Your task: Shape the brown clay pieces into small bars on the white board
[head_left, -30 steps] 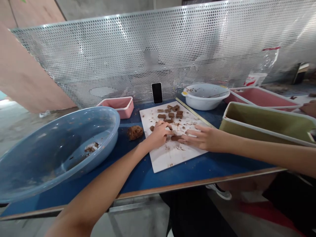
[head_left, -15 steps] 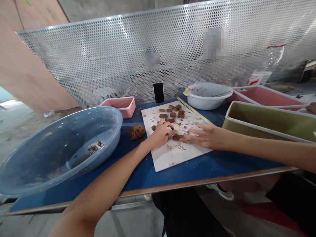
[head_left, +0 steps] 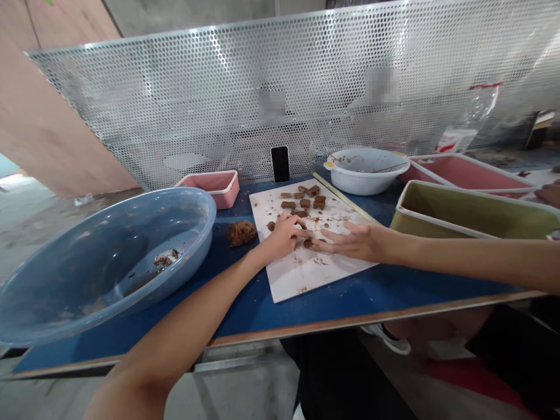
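Both hands meet over a white board smeared with brown crumbs. Between them lies a small brown clay-like piece, partly covered by fingers. My left hand is curled, its thumb and fingertips closed at the piece's left end. My right hand reaches in from the right with its fingers stretched and apart, the lower fingertips touching the piece. Just beyond the hands, several short brown blocks rest on the board's far part. A large rough brown lump sits left of the board on the blue table.
A big blue basin stands tilted at left. Behind are a small pink tub, a phone, and a white basin. A pale stick lies along the board. At right are a green planter and another person's hand.
My right hand has shifted slightly left, its fingers nearer my left hand and covering more of the clay piece. My left hand stays nearly in place.
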Available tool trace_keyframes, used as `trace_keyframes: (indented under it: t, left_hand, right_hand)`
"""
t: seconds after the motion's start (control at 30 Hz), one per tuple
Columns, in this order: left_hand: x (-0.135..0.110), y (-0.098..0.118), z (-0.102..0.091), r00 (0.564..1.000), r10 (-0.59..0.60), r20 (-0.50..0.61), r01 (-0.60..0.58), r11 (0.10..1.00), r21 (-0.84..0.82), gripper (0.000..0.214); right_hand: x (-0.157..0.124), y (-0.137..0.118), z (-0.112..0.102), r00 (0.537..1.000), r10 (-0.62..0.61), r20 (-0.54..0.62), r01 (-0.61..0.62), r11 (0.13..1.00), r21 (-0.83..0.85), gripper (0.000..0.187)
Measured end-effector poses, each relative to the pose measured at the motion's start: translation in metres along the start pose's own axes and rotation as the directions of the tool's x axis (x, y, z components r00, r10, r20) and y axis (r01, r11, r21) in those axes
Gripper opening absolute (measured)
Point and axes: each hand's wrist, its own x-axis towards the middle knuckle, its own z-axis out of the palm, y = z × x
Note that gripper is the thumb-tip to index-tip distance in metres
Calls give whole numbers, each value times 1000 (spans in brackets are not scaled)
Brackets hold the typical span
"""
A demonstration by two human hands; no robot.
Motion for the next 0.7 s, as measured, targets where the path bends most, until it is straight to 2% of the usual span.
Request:
trace_keyframes:
  t: [0.23, 0.43, 0.7]
  left_hand:
    - [1, -2, 2, 1000, -9, -22, 8, 1000, -15, 65]
    - [3, -4, 3, 1000, -18, -15, 18, 1000, -19, 63]
    - [4, -7, 5, 999, -21, -28, 21, 1000, -3, 60]
  right_hand:
    - [10, 0, -22, 999, -22, 42, 24, 998, -52, 82]
    - [12, -7, -21, 999, 2, 52, 5, 991, -136, 80]
    - [6, -10, -21, 993, 3, 117, 12, 992, -129, 87]
